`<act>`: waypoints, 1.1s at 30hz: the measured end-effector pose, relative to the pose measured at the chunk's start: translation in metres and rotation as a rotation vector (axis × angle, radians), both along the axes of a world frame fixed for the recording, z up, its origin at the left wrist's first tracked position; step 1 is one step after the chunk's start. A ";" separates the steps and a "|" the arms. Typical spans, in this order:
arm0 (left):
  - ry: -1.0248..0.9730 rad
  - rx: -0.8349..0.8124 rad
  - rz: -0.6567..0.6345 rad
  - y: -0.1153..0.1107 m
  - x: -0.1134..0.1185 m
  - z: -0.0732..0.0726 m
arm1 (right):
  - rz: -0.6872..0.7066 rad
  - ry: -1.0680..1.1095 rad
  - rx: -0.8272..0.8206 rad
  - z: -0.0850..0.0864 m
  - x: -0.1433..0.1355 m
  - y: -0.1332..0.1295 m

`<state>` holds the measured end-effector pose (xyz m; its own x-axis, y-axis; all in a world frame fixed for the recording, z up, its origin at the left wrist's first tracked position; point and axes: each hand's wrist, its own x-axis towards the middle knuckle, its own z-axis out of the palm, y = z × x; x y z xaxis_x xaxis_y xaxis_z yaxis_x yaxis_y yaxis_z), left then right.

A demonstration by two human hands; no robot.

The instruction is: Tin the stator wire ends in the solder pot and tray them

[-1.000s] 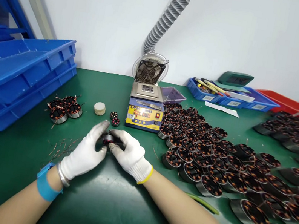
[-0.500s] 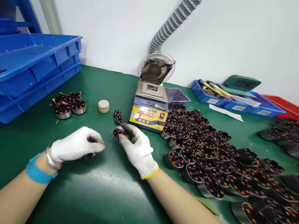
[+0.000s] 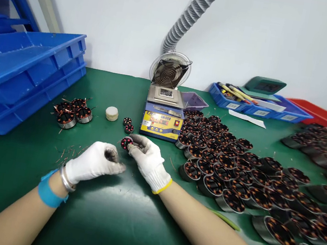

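Observation:
Both of my hands wear white gloves over the green mat (image 3: 121,224). My right hand (image 3: 149,161) pinches a small round wound stator (image 3: 126,142) with red marks on its face, held just above the mat. My left hand (image 3: 96,162) rests on the mat a little to the left of it, fingers curled; something dark shows between its fingertips, too small to name. Two more small stators (image 3: 127,125) lie beyond, in front of the solder pot (image 3: 161,119).
A large spread of wound stators (image 3: 230,171) covers the mat to the right. Three stators (image 3: 72,112) and a white puck (image 3: 111,113) lie at the left, beside stacked blue trays (image 3: 24,74). Wire offcuts (image 3: 67,153) lie near my left hand. A fan and grey hose stand behind the solder pot.
My hands, joined on the small stator a second ago, came apart. The right hand carried the stator up toward the solder pot; the left hand dropped back and stayed low on the mat.

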<state>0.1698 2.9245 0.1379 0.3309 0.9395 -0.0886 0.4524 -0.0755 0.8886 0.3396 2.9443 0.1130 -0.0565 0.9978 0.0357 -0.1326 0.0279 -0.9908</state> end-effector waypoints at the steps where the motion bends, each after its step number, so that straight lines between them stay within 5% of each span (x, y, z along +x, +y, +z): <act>1: 0.044 0.016 0.024 0.001 -0.002 0.002 | -0.001 -0.002 0.002 0.000 0.000 0.000; 4: 0.091 0.116 0.155 0.004 -0.001 -0.001 | 0.012 0.021 0.011 0.000 -0.003 -0.002; 11: -0.114 0.322 0.175 -0.004 0.006 -0.015 | -0.005 0.030 0.016 0.000 -0.005 -0.003; 16: -0.172 0.418 0.434 -0.003 -0.002 -0.007 | -0.013 0.016 0.031 -0.001 -0.007 -0.005; 21: -0.082 0.355 0.322 0.000 0.004 -0.005 | 0.056 -0.013 0.068 -0.001 -0.008 -0.010; 27: -0.292 0.278 0.418 0.000 -0.004 -0.003 | -0.002 -0.046 0.055 -0.001 -0.006 -0.007; 33: -0.187 -0.011 0.063 0.000 0.005 -0.005 | 0.016 -0.041 0.123 0.001 -0.005 -0.008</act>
